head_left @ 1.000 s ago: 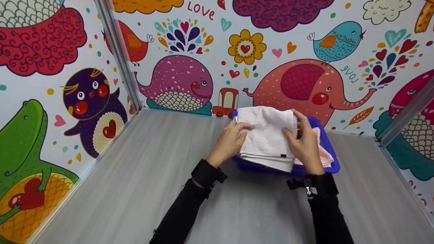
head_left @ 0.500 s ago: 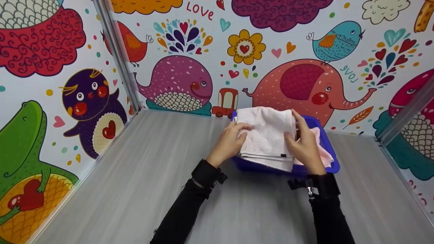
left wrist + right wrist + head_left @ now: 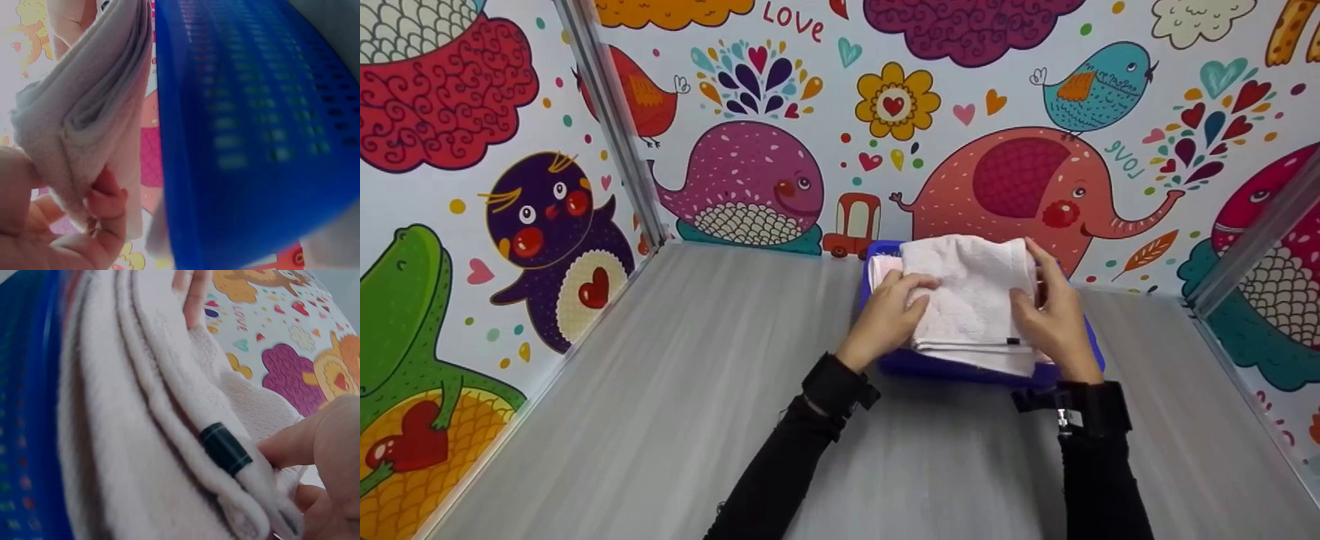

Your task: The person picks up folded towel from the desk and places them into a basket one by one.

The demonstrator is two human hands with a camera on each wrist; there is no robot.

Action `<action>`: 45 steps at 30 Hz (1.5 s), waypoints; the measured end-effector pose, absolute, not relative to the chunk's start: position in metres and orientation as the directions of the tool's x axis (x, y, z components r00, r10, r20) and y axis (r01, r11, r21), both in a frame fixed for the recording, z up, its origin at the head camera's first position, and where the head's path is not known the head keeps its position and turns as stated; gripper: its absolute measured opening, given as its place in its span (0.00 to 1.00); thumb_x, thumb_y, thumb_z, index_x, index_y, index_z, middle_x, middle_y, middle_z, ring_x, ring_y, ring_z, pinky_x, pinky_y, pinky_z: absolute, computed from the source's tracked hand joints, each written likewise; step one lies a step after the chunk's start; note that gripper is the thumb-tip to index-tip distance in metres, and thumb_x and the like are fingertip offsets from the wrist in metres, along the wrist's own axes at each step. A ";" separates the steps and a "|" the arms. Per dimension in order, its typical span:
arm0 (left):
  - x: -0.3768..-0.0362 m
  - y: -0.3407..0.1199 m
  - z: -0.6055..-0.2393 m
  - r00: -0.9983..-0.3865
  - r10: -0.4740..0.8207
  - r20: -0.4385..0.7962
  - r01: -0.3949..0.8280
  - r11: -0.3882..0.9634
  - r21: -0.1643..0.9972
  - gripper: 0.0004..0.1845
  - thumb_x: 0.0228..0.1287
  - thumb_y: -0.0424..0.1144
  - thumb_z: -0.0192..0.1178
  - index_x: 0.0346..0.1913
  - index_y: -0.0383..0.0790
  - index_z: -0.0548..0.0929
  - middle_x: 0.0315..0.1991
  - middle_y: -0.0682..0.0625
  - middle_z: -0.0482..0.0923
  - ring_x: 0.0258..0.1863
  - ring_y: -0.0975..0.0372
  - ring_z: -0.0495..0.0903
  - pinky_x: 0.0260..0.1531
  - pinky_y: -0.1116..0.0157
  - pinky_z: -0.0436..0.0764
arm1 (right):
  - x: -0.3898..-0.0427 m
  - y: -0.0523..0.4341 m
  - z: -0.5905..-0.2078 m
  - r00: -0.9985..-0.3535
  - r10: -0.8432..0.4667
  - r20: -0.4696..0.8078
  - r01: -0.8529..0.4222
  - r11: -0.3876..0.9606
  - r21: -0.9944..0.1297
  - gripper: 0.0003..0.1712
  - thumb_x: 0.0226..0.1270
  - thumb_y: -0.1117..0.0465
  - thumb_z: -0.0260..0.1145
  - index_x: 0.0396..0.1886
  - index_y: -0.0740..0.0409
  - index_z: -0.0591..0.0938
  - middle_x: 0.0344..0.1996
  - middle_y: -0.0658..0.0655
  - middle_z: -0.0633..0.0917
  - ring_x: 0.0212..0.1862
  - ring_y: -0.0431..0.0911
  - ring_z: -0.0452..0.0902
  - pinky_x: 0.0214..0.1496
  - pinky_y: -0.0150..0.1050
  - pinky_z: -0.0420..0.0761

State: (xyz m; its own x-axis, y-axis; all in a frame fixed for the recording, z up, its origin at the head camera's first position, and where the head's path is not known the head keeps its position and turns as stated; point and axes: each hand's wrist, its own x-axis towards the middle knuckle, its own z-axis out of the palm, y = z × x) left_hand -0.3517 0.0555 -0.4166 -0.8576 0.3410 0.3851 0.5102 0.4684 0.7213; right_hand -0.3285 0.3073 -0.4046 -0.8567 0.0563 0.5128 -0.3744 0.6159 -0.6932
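Two hands were closed on a folded pale pink towel (image 3: 971,300): the left hand (image 3: 891,319) pinched its left edge, the right hand (image 3: 1054,319) its right edge. Soft looped terry was stacked in several layers, with a small black tag (image 3: 225,449) at the near fold. Its long axis ran away from the person, over a blue perforated plastic basket (image 3: 945,366) on the grey table (image 3: 660,390).

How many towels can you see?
2, maybe more hidden. One folded white towel is held by the left hand and right hand over the blue basket. Another pale towel peeks out inside the basket, at its far left corner.
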 end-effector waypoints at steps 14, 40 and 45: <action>-0.343 0.115 -0.422 -0.776 0.456 0.435 0.620 0.429 0.657 0.27 0.69 0.38 0.64 0.70 0.43 0.78 0.59 0.40 0.73 0.49 0.59 0.74 0.53 0.68 0.76 | -0.315 0.363 -0.399 -0.886 0.197 0.419 -0.196 0.659 -0.726 0.45 0.74 0.64 0.60 0.83 0.30 0.57 0.59 0.67 0.82 0.43 0.51 0.76 0.45 0.33 0.78; -0.356 0.154 -0.456 -0.774 0.490 0.400 0.632 0.580 0.514 0.31 0.73 0.34 0.61 0.76 0.32 0.68 0.81 0.26 0.43 0.81 0.44 0.55 0.75 0.61 0.67 | -0.336 0.385 -0.435 -0.929 0.186 0.320 -0.073 0.756 -0.650 0.52 0.67 0.71 0.65 0.85 0.49 0.51 0.78 0.74 0.58 0.76 0.72 0.55 0.76 0.73 0.53; -0.355 0.157 -0.458 -0.763 0.477 0.436 0.645 0.604 0.469 0.29 0.74 0.33 0.59 0.76 0.37 0.69 0.83 0.33 0.45 0.78 0.45 0.62 0.67 0.62 0.76 | -0.340 0.384 -0.438 -0.937 0.191 0.293 -0.035 0.782 -0.622 0.49 0.70 0.70 0.65 0.85 0.49 0.53 0.76 0.75 0.60 0.76 0.72 0.56 0.75 0.72 0.56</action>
